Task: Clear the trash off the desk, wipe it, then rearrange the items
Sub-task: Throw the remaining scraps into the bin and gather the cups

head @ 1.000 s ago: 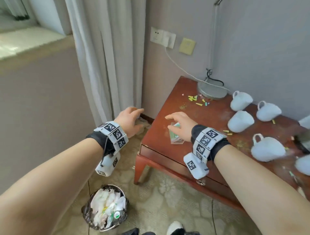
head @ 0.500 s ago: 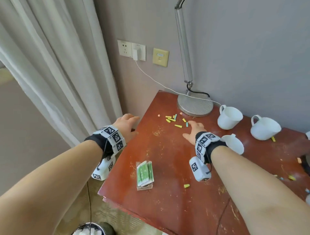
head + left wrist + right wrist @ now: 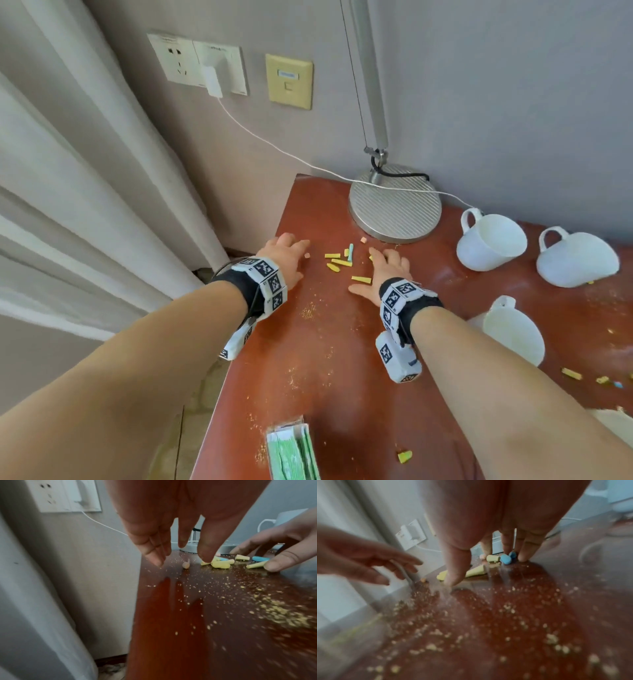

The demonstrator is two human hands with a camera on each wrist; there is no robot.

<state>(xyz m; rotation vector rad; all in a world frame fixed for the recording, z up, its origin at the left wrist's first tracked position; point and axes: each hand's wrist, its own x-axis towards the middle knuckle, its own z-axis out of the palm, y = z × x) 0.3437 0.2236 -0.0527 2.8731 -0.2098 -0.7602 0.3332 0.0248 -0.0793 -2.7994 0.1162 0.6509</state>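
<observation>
A cluster of small yellow and blue scraps [image 3: 339, 262] [image 3: 221, 563] [image 3: 493, 558] lies on the red-brown desk [image 3: 325, 359] in front of the lamp base. My left hand [image 3: 286, 251] [image 3: 173, 555] hovers at the desk's left edge beside a small pink bit [image 3: 307, 255], fingers straight and holding nothing. My right hand [image 3: 383, 270] [image 3: 488, 568] rests fingertips-down on the desk just right of the scraps, its thumb [image 3: 455, 574] by a yellow piece, fingers spread. Yellowish crumbs [image 3: 278, 609] are scattered across the wood.
A round metal lamp base [image 3: 395, 205] with a white cable stands at the back. White mugs [image 3: 489, 241] [image 3: 579, 258] [image 3: 513, 329] lie tipped on the right. A green packet [image 3: 293, 452] lies near the front edge. More scraps [image 3: 405, 456] [image 3: 571, 373] lie loose. Curtain [image 3: 85, 205] hangs left.
Both hands have reached farther back on the desk to the scrap cluster by the lamp; the right hand earlier left the green packet. The view has moved closer.
</observation>
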